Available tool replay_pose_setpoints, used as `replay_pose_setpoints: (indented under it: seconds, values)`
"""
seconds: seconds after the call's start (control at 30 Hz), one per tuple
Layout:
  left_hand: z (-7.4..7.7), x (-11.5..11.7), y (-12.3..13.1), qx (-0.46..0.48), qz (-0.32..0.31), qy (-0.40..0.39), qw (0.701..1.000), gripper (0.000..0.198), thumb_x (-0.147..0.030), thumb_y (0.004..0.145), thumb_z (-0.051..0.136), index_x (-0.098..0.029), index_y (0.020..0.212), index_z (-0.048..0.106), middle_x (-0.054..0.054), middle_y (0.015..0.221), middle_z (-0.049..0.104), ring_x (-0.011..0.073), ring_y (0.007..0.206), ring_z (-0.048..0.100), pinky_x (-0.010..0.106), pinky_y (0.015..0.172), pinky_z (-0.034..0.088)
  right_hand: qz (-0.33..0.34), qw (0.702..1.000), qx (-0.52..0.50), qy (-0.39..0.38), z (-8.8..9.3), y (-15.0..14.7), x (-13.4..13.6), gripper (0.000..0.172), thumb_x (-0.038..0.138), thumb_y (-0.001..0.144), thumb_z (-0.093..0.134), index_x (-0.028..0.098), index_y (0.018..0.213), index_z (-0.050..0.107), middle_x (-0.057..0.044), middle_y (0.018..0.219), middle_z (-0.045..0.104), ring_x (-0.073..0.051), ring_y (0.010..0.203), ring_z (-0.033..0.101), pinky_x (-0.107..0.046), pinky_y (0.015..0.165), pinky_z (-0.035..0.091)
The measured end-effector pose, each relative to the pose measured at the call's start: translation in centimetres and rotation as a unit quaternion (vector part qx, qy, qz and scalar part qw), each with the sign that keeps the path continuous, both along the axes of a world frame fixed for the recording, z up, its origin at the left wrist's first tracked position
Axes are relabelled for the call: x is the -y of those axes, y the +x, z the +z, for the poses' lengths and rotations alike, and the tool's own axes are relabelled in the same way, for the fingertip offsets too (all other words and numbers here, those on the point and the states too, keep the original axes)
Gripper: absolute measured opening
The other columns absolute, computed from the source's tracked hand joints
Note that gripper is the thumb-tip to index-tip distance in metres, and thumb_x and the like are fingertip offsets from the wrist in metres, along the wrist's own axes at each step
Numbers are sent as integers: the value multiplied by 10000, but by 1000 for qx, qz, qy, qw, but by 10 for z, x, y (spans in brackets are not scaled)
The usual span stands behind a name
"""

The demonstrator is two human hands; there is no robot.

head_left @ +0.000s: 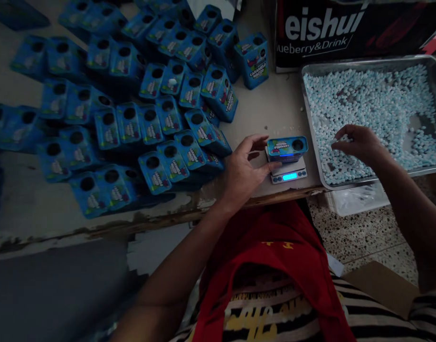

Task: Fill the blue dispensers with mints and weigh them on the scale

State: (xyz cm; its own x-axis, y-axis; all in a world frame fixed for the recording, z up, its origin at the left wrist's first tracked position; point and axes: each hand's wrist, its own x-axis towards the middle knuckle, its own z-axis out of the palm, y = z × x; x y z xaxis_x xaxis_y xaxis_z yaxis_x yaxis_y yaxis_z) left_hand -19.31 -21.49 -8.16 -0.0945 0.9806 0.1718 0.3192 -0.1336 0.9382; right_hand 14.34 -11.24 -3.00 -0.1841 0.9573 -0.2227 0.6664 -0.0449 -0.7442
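A blue candy tin (288,146) stands on a small digital scale (292,166) with a lit blue display near the table's front edge. My left hand (247,168) is beside the tin, fingers apart, its thumb at the tin's lower left side. Over the metal tray (313,137) of pale blue and white candies (367,99), my right hand (356,142) is closed, fingertips pinched low above the candies. Whatever lies between those fingers is too small to make out. The round hole at the right end of the tin's top looks dark.
Many blue tins (150,126) with round holes fill the table on the left. One tin (253,61) stands apart at the back. Behind the tray is a black printed box (346,28). Under the tray's front edge, a white container (360,199) holds clear plastic.
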Motion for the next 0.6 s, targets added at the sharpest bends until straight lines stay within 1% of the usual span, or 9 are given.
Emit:
replay_pose_setpoints:
  seconds: [0.1,0.17,0.2,0.23,0.3,0.37,0.43,0.5,0.6]
  values:
    - [-4,-9,4,-12,-45,10,999,457,-430,877,934,-259,1250,734,52,1180,808,259,1119,790,412,1032,660,95,982,111,120,11,-1,1,275,416,779,983,256,968,862,-75,1031,836,-296,970,760,-486,920,595]
    - [-1,-20,7,-50,-77,39,995,393,-393,901,910,-262,1233,745,44,1152,804,261,1099,777,409,1038,647,104,970,108,192,16,-6,4,259,426,830,942,285,1039,885,-94,1298,822,-377,1274,721,-604,1164,511]
    - [4,-27,9,-80,-88,62,991,367,-377,918,889,-268,1239,751,45,1168,799,271,1120,763,420,1057,636,78,973,73,205,17,-9,6,258,455,868,908,289,1064,882,-94,1331,812,-380,1329,701,-619,1207,489]
    - [10,-34,12,-115,-99,89,984,330,-363,944,854,-278,1248,757,48,1196,793,284,1156,744,441,1090,618,38,980,13,193,15,-14,9,273,500,911,865,286,1081,870,-96,1304,816,-361,1317,712,-606,1201,510]
    - [27,-49,21,-188,-121,148,963,229,-331,1024,736,-302,1248,776,57,1254,783,310,1240,702,499,1180,556,-43,982,-157,94,6,-26,14,363,606,961,794,272,1097,830,-93,1158,832,-299,1170,767,-531,1093,611]
    - [43,-62,32,-236,-144,202,940,234,-314,1091,615,-322,1246,789,64,1292,774,328,1317,664,549,1258,479,-90,942,-322,-33,-6,-39,18,453,697,938,787,266,1074,783,-80,1027,825,-264,1040,785,-467,976,674]
    - [54,-73,45,-248,-160,233,926,263,-335,1119,570,-331,1265,789,68,1303,766,335,1364,638,571,1296,429,-109,892,-423,-111,-16,-49,21,473,721,906,804,267,1025,748,-71,977,817,-261,1017,788,-445,939,697]
    - [55,-80,54,-244,-165,244,924,265,-368,1126,575,-341,1285,785,68,1296,762,330,1357,633,569,1298,422,-131,861,-472,-134,-20,-54,25,439,695,913,798,269,990,728,-68,970,812,-270,1056,788,-442,951,704]
    - [41,-86,60,-237,-146,253,927,274,-371,1130,564,-367,1288,789,55,1301,762,311,1260,642,533,1222,487,-154,843,-497,-136,-16,-54,30,387,639,927,790,261,979,727,-88,980,808,-305,1144,772,-470,1000,699]
